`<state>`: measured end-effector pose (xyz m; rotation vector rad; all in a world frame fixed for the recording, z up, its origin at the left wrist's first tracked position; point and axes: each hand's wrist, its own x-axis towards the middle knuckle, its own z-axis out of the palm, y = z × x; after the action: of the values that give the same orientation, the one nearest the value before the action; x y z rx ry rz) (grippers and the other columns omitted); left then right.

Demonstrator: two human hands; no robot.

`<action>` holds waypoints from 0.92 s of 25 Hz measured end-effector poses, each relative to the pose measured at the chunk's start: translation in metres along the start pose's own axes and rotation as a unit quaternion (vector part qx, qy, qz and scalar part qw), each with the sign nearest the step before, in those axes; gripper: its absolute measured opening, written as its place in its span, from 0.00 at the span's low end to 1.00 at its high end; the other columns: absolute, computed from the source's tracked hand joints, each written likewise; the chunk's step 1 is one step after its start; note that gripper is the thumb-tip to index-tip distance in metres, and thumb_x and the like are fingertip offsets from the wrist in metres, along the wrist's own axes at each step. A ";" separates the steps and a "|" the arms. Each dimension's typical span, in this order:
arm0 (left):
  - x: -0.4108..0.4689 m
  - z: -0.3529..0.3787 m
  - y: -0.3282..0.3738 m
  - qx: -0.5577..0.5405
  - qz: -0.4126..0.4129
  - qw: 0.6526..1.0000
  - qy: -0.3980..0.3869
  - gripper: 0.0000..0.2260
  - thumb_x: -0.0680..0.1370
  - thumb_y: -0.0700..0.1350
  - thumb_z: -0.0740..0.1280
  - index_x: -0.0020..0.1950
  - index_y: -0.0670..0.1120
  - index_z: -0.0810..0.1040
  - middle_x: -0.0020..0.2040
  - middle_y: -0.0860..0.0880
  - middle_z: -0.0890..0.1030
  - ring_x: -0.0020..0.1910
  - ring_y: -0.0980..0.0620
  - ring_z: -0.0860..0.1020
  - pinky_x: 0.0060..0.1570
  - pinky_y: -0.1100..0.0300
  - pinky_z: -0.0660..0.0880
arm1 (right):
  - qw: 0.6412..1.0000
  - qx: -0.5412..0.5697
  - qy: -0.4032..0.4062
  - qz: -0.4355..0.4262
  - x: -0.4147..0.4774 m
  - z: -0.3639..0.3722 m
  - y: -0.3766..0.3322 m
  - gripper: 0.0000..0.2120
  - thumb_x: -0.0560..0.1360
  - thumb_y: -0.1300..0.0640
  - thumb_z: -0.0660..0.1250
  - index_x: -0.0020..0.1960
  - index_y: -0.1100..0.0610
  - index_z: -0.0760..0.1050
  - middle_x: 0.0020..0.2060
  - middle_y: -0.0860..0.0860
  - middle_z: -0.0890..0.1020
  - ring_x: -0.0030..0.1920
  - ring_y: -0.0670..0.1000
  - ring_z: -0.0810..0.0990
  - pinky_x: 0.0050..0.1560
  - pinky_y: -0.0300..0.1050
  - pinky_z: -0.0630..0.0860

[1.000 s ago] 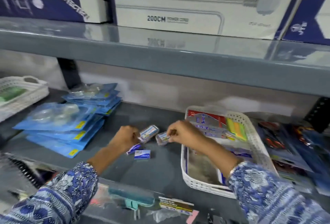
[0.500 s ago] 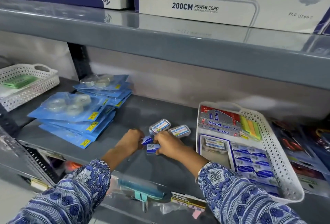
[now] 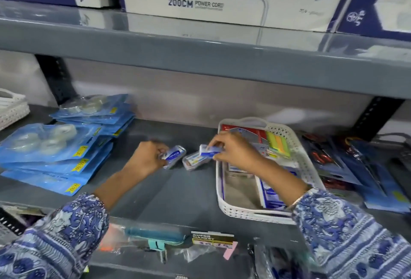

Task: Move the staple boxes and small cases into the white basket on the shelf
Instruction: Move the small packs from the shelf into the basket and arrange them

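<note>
My left hand [image 3: 148, 158] is closed around a small clear case with a blue label [image 3: 175, 156], low over the grey shelf. My right hand [image 3: 233, 150] grips a blue and white staple box [image 3: 209, 150] at the left rim of the white basket [image 3: 231, 209]. A second clear case [image 3: 194, 160] lies on the shelf just under that box, between my hands. The basket holds red and blue stationery packs and green and orange sticky notes [image 3: 278, 145].
Stacks of blue tape packs [image 3: 55, 154] lie on the shelf to the left. Another white basket [image 3: 11, 107] sits at the far left edge. Scissor packs [image 3: 347, 160] crowd the right side. Boxes stand on the upper shelf [image 3: 200, 56]. A price tag [image 3: 212, 238] hangs on the front lip.
My right hand has lifted a staple box from the shelf and carried it right toward the basket rim. My left hand has closed on a clear case.
</note>
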<state>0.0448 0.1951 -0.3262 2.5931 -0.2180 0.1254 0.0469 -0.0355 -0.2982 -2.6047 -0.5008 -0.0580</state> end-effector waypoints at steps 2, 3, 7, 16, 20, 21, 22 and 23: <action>0.002 0.003 0.038 -0.036 0.049 0.998 -0.011 0.12 0.67 0.38 0.72 0.49 0.37 0.83 0.43 0.39 0.82 0.42 0.49 0.79 0.37 0.66 0.67 | 0.999 -0.005 0.019 0.045 -0.018 -0.035 0.029 0.13 0.67 0.64 0.73 0.52 0.61 0.81 0.49 0.57 0.85 0.45 0.53 0.80 0.50 0.44 0.76; 0.004 0.008 0.057 -0.042 0.077 0.996 -0.023 0.13 0.66 0.40 0.71 0.49 0.38 0.83 0.42 0.41 0.80 0.43 0.47 0.80 0.37 0.68 0.68 | 0.998 -0.020 0.018 0.065 -0.029 -0.049 0.044 0.14 0.67 0.65 0.74 0.52 0.62 0.81 0.50 0.57 0.85 0.44 0.50 0.79 0.49 0.41 0.74; 0.013 0.057 0.130 -0.004 0.170 0.980 -0.103 0.15 0.68 0.39 0.72 0.55 0.39 0.82 0.53 0.42 0.83 0.53 0.45 0.80 0.48 0.64 0.71 | 0.986 -0.092 -0.045 0.135 -0.081 -0.077 0.091 0.14 0.68 0.65 0.73 0.54 0.63 0.80 0.53 0.57 0.83 0.51 0.51 0.79 0.46 0.36 0.68; -0.004 0.148 0.188 0.056 0.206 0.939 -0.271 0.16 0.70 0.40 0.74 0.57 0.42 0.80 0.57 0.44 0.83 0.55 0.47 0.80 0.53 0.61 0.76 | 0.961 -0.118 -0.172 0.179 -0.141 -0.058 0.135 0.14 0.68 0.66 0.72 0.54 0.65 0.81 0.52 0.59 0.83 0.46 0.51 0.79 0.36 0.33 0.71; -0.006 0.154 0.192 0.058 0.235 0.932 -0.271 0.14 0.72 0.36 0.70 0.58 0.41 0.80 0.57 0.43 0.82 0.56 0.47 0.78 0.46 0.66 0.67 | 0.963 -0.118 -0.180 0.159 -0.142 -0.052 0.138 0.15 0.68 0.65 0.73 0.54 0.64 0.81 0.51 0.58 0.85 0.49 0.54 0.82 0.43 0.38 0.72; -0.007 0.155 0.192 0.061 0.241 0.931 -0.267 0.14 0.72 0.36 0.69 0.57 0.41 0.80 0.57 0.43 0.82 0.56 0.47 0.78 0.45 0.67 0.66 | 0.964 -0.117 -0.185 0.154 -0.142 -0.051 0.139 0.14 0.68 0.65 0.73 0.54 0.64 0.82 0.51 0.58 0.85 0.48 0.54 0.82 0.44 0.39 0.74; -0.007 0.156 0.190 0.064 0.246 0.930 -0.264 0.13 0.72 0.36 0.69 0.57 0.41 0.81 0.56 0.43 0.82 0.55 0.47 0.78 0.45 0.66 0.67 | 0.964 -0.114 -0.189 0.149 -0.143 -0.050 0.139 0.14 0.68 0.65 0.73 0.53 0.64 0.82 0.51 0.59 0.85 0.47 0.53 0.82 0.46 0.41 0.77; -0.007 0.156 0.189 0.065 0.249 0.930 -0.263 0.13 0.72 0.36 0.69 0.56 0.41 0.81 0.55 0.43 0.82 0.54 0.47 0.78 0.46 0.64 0.70 | 0.965 -0.113 -0.189 0.145 -0.144 -0.049 0.140 0.13 0.68 0.65 0.73 0.53 0.64 0.82 0.50 0.59 0.85 0.47 0.54 0.82 0.49 0.44 0.79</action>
<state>0.0114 -0.0451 -0.3660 2.5893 -1.0927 -0.3967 -0.0349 -0.2212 -0.3372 -2.8967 -0.2439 0.5169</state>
